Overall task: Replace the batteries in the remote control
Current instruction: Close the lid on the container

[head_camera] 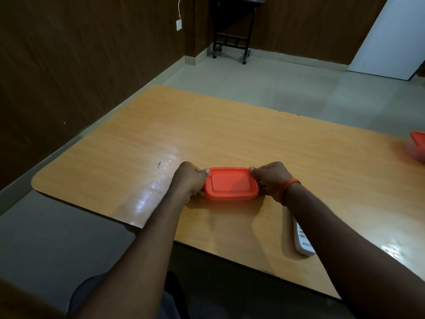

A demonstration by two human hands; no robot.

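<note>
— On the near half of the table [161, 125], how far can the work be said to have got?

— Barely begun, it is judged. The remote control [302, 240] is seen lying face up close to the front edge, partly hidden beneath the right forearm, and it is touched by neither hand. Its back cannot be seen, so nothing can be said of the battery cover. No loose batteries are to be seen on the tabletop.

— What is being held, then?

— An orange-lidded box [231, 183], set flat on the table just beyond the remote control. It is gripped at its two short ends: the left hand [189, 180] is curled round the left end and the right hand [271, 180] round the right end. The lid is seen to be seated all round.

— And what is kept in it?

— That cannot be told, since the lid is opaque and the walls are mostly hidden. Batteries may be supposed, but only from the task itself.

— Is any other container to be noted?

— A second orange container [418, 140] is cut off by the right edge of the view, blurred and well apart from the first. Its contents cannot be made out.

— What is left to be done?

— Nearly everything, it is judged: the box is to be opened, the battery cover taken off, the old cells removed, new ones fitted and the cover closed
</note>
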